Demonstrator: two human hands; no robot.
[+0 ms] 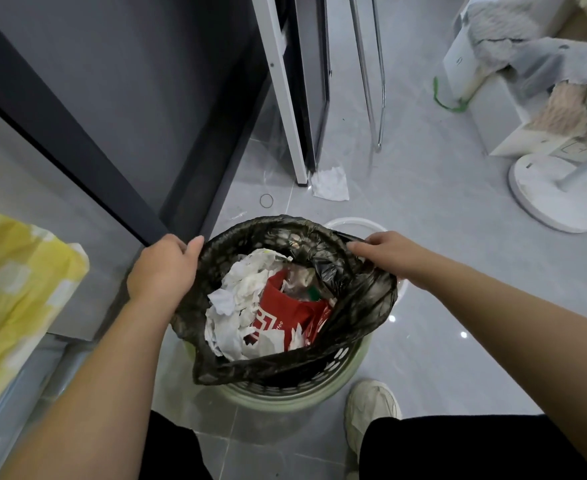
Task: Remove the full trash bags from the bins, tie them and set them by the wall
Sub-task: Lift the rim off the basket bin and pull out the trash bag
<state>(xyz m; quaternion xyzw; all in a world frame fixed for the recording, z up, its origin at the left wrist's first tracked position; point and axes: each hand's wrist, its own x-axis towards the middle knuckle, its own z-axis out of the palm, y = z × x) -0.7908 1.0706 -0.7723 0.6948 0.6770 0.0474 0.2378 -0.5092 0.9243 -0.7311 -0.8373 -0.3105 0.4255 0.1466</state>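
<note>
A black trash bag (pixel 361 306) lines a pale green perforated bin (pixel 337 372) on the floor in front of me. The bag is full of crumpled white paper and a red paper bag. My left hand (pixel 162 268) grips the bag's left rim, with the thumb over the edge. My right hand (pixel 385 251) pinches the bag's right rim, which is pulled off the bin there and bunched up. The rest of the rim still lies folded over the bin's edge.
A second white bin rim (pixel 351 221) shows just behind the green bin. A crumpled tissue (pixel 330 183) and a rubber band (pixel 266 200) lie on the grey floor. A dark cabinet (pixel 112 109) stands left, a fan base (pixel 555 199) right. My shoe (pixel 371 410) is by the bin.
</note>
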